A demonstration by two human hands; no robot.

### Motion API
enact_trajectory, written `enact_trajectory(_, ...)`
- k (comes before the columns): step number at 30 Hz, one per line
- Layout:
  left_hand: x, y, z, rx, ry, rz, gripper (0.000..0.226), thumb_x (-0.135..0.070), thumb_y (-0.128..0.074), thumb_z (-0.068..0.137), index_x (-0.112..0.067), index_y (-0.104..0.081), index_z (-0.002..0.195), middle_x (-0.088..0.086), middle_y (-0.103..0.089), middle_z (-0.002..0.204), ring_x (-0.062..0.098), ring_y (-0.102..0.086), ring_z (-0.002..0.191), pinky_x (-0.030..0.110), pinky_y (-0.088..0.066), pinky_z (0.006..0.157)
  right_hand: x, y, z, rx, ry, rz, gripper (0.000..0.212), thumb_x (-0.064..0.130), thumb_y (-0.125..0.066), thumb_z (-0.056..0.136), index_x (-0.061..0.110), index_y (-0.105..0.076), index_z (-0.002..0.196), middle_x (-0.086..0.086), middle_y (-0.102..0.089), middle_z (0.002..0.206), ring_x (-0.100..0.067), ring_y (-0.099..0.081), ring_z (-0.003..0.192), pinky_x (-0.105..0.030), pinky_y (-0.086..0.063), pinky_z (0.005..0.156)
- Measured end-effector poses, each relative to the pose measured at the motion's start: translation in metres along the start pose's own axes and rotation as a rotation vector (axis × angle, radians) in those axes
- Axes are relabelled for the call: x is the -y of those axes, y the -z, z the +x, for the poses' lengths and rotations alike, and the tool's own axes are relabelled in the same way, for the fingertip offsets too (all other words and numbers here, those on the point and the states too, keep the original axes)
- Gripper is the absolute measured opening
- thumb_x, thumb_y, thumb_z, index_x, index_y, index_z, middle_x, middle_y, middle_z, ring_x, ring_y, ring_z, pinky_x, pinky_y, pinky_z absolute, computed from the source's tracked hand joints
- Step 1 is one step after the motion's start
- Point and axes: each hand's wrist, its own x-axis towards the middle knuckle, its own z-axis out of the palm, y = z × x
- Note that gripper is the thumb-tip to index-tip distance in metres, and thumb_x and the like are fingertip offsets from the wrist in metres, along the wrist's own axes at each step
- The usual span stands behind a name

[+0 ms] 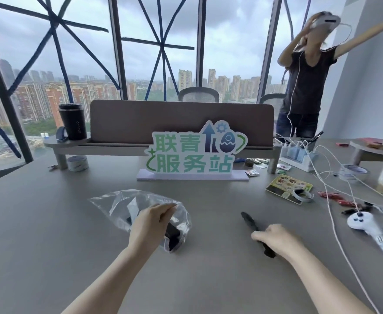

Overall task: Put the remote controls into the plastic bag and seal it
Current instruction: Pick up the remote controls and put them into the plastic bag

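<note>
A clear plastic bag (pixel 120 205) lies on the grey table (pixel 38 223), its mouth turned towards me. My left hand (pixel 150 224) pinches the bag's upper edge near the mouth. One black remote control (pixel 172 235) rests inside the bag, partly hidden by that hand. To the right, a second long black remote control (pixel 249 222) lies on the table. My right hand (pixel 276 240) is closed around its near half.
A green and white sign (pixel 192 152) stands behind the bag, in front of a brown divider. White cables (pixel 331 214), two white controllers (pixel 362 223), tape rolls and small packets crowd the right side. A black cup (pixel 72 121) is on the left shelf. A person stands at the far right.
</note>
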Motion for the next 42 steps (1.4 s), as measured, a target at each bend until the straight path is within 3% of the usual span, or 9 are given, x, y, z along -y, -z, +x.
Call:
enact_trajectory(4,0.005,0.003,-0.002,-0.014,0.027,0.006,0.021,-0.037,-0.054,0.090,-0.032,-0.071,0.101,-0.005,-0.072,0.094,0.018,-0.063,0.089,0.034,-0.051,0.078,0.026,-0.010,-0.041,0.362,0.247,0.402,0.013,0.023,-0.061,0.085,0.012,-0.058,0.078,-0.002,-0.062,0.065,-0.017,-0.058,0.050,-0.024,-0.035,0.044)
enact_trajectory(8,0.004,0.009,-0.008,-0.036,0.036,0.002,0.021,-0.032,-0.055,0.090,-0.028,-0.072,0.101,-0.003,-0.073,0.094,0.019,-0.063,0.089,0.035,-0.051,0.079,0.054,-0.057,-0.058,0.170,0.374,-0.004,0.020,0.039,-0.062,0.078,0.022,-0.052,0.075,0.005,-0.058,0.068,-0.016,-0.052,0.057,-0.027,-0.037,0.050)
enact_trajectory(14,0.009,-0.004,-0.020,-0.080,0.026,0.050,0.023,-0.034,-0.051,0.092,-0.031,-0.070,0.104,-0.009,-0.071,0.104,0.016,-0.063,0.093,0.031,-0.050,0.075,0.086,-0.116,-0.086,-0.013,0.512,0.009,0.037,0.063,-0.048,0.083,0.029,-0.038,0.095,0.004,-0.064,0.097,-0.024,-0.059,0.081,-0.034,-0.041,0.066)
enact_trajectory(19,0.036,-0.007,-0.019,0.007,0.105,-0.153,0.019,-0.034,-0.058,0.087,-0.028,-0.072,0.099,-0.009,-0.073,0.098,0.009,-0.066,0.094,0.030,-0.051,0.084,0.091,-0.144,-0.104,0.133,0.740,-0.136,0.049,0.068,-0.054,0.076,0.035,-0.053,0.113,0.010,-0.053,0.116,-0.021,-0.058,0.106,-0.036,-0.046,0.079)
enact_trajectory(23,0.045,0.004,-0.011,0.016,0.064,-0.168,0.019,-0.030,-0.061,0.087,-0.025,-0.073,0.099,-0.011,-0.073,0.094,0.003,-0.064,0.090,0.016,-0.046,0.079,0.093,-0.141,-0.107,0.227,0.813,-0.082,0.050,0.070,-0.056,0.076,0.034,-0.057,0.110,0.019,-0.042,0.087,-0.007,-0.046,0.085,-0.033,-0.046,0.081)
enact_trajectory(26,0.050,0.006,-0.008,0.044,0.025,-0.169,0.020,-0.028,-0.060,0.087,-0.023,-0.073,0.103,-0.006,-0.074,0.103,0.005,-0.064,0.098,0.021,-0.047,0.088,0.098,-0.142,-0.122,0.305,0.904,-0.181,0.061,0.076,-0.062,0.066,0.036,-0.053,0.110,0.019,-0.043,0.095,-0.006,-0.046,0.088,-0.033,-0.042,0.082)
enact_trajectory(30,0.058,0.007,-0.005,0.040,0.032,-0.190,0.020,-0.029,-0.059,0.088,-0.024,-0.073,0.102,-0.006,-0.074,0.106,0.007,-0.065,0.101,0.032,-0.049,0.094,0.108,-0.145,-0.136,0.327,0.928,-0.330,0.065,0.076,-0.065,0.062,0.034,-0.050,0.109,0.009,-0.045,0.101,-0.019,-0.055,0.104,-0.038,-0.039,0.087)
enact_trajectory(38,0.057,0.018,0.001,0.060,0.009,-0.117,0.022,-0.032,-0.056,0.088,-0.029,-0.072,0.103,-0.010,-0.074,0.106,0.006,-0.064,0.102,0.033,-0.049,0.093,0.113,-0.139,-0.115,0.288,0.783,-0.286,0.027,0.052,-0.048,0.090,0.030,-0.055,0.104,0.003,-0.055,0.110,-0.023,-0.057,0.101,-0.037,-0.047,0.087)
enact_trajectory(42,0.056,0.021,0.002,0.081,-0.013,-0.078,0.022,-0.035,-0.055,0.089,-0.030,-0.071,0.103,-0.012,-0.073,0.107,0.004,-0.064,0.101,0.032,-0.050,0.092,0.108,-0.135,-0.108,0.221,0.757,-0.349,0.049,0.069,-0.049,0.078,0.030,-0.056,0.108,0.004,-0.052,0.111,-0.021,-0.056,0.103,-0.035,-0.046,0.086)
